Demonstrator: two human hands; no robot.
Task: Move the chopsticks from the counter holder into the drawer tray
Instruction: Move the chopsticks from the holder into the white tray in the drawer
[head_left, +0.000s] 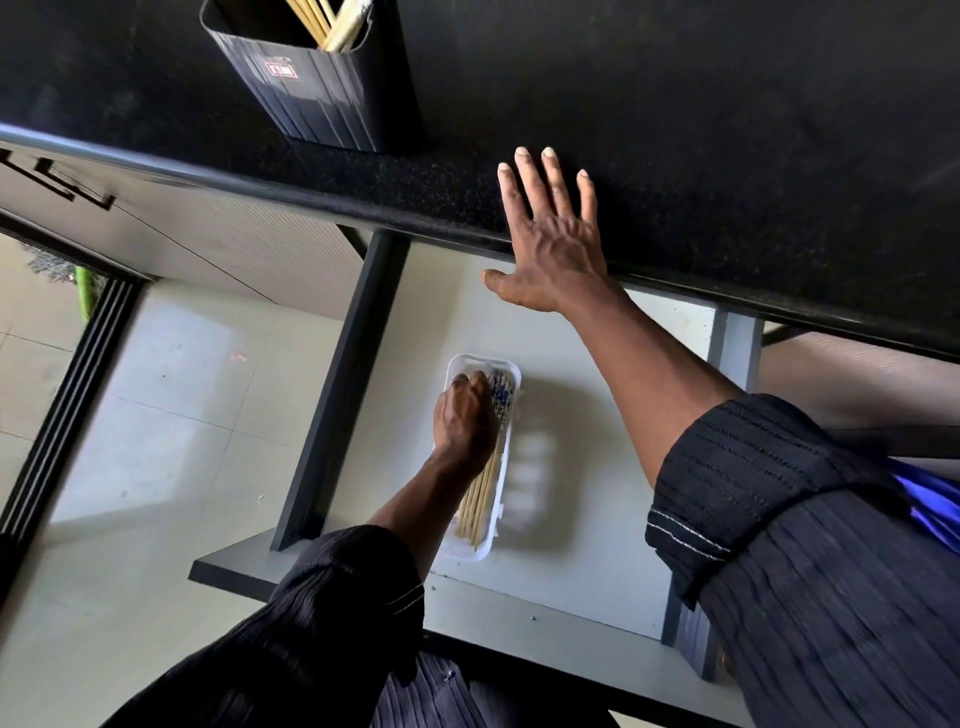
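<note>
A black ribbed holder stands on the dark counter at the top left, with several pale wooden chopsticks sticking out of it. Below, an open drawer holds a white tray with several chopsticks lying lengthwise in it. My left hand is down in the tray, fingers curled over the patterned ends of those chopsticks. My right hand lies flat on the counter's front edge, fingers spread, holding nothing.
The black counter fills the upper frame, its rounded front lip overhanging the drawer. A dark drawer side rail runs along the left of the tray. Pale floor tiles and a black door track lie to the left.
</note>
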